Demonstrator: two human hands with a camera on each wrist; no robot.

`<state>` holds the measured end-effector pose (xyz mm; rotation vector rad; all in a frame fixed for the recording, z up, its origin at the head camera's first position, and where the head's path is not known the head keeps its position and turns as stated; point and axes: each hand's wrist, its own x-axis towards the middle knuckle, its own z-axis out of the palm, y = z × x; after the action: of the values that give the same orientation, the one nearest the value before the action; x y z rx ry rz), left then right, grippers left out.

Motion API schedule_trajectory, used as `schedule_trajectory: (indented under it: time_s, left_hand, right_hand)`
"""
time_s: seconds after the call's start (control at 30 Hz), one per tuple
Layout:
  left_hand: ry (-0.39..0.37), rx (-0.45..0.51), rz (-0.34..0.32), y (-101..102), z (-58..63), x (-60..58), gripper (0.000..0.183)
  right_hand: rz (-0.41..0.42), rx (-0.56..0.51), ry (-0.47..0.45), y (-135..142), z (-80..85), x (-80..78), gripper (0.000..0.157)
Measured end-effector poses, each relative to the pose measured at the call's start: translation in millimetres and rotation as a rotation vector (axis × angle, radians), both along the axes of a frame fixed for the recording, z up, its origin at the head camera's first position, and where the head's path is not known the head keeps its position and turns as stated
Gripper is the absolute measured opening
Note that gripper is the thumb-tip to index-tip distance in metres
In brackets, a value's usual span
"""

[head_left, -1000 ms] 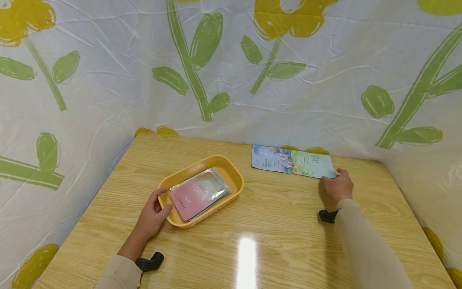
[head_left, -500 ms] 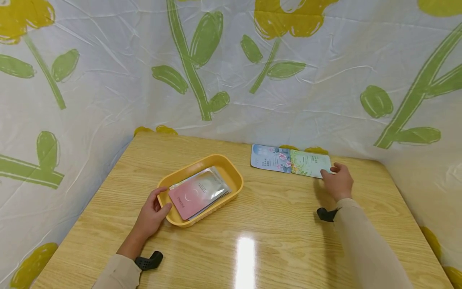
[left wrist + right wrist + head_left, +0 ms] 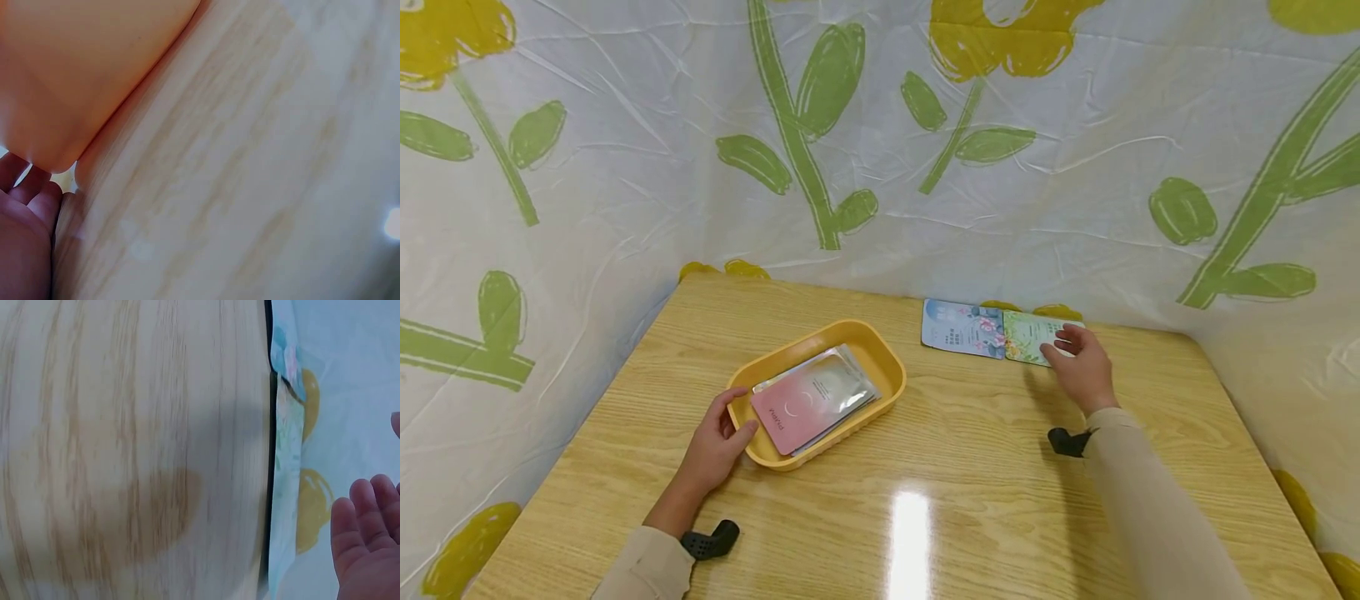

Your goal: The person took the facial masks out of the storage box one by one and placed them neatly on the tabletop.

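Note:
My left hand (image 3: 713, 446) holds the near-left end of a yellow plastic basket (image 3: 892, 371), thumb and fingers at its rim. In the left wrist view those fingers sit against the basket's wall (image 3: 94, 75). A pink and silver sheet mask packet (image 3: 797, 410) tops a small stack inside the basket. At the table's back edge, a green floral sheet mask packet (image 3: 1028, 340) lies end to end with a blue floral one (image 3: 958, 327). Above the green packet's right part hovers my right hand (image 3: 1086, 373), fingers loosely spread and holding nothing. It hides part of that packet.
The wood-grain table (image 3: 820, 533) carries a bright light reflection near its front. White cloth (image 3: 880, 225) with yellow flowers and green leaves hangs behind and on both sides. A black device (image 3: 711, 542) is strapped at each wrist.
My right hand has let go of the green packet's right edge, lifted, and shifted left over it. The left hand, the basket and the packets have stayed in place.

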<state>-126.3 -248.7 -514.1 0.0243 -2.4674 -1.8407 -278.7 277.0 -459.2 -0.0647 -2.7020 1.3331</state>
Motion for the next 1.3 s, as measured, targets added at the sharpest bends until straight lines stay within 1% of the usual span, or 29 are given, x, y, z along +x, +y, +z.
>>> schedule_trajectory:
  time_s: [0.17,0.33,0.5,0.7,0.8,0.97,1.3]
  left_hand:
    - [-0.006,-0.002,-0.003,0,1.0,0.3,0.051]
    - [0.001,0.003,-0.001,0,0.4,-0.3,0.051]
    - [0.004,0.004,-0.002,-1,-0.8,-1.0,0.051]
    - [0.000,-0.009,0.000,-1,-1.1,-1.1,0.051]
    - [0.008,0.004,-0.003,-1,-2.4,-0.7,0.051]
    - [0.026,0.035,-0.009,-1,-4.5,-0.9,0.051]
    - [0.030,0.028,-0.009,-1,-4.9,-1.1,0.051]
  right_hand:
    - [0.049,-0.019,0.023,-8,2.5,1.0,0.066]
    - [0.103,-0.029,0.046,-23,7.0,2.3,0.067]
    - [0.163,-0.032,0.053,-45,12.9,4.4,0.064]
    - [0.251,-0.042,0.082,-73,17.6,8.7,0.055]
    - [0.284,-0.050,0.083,-84,19.1,11.0,0.053]
    - [0.324,-0.084,0.073,-95,21.0,14.4,0.051]
    - [0.409,-0.123,0.071,-113,21.8,20.5,0.046]
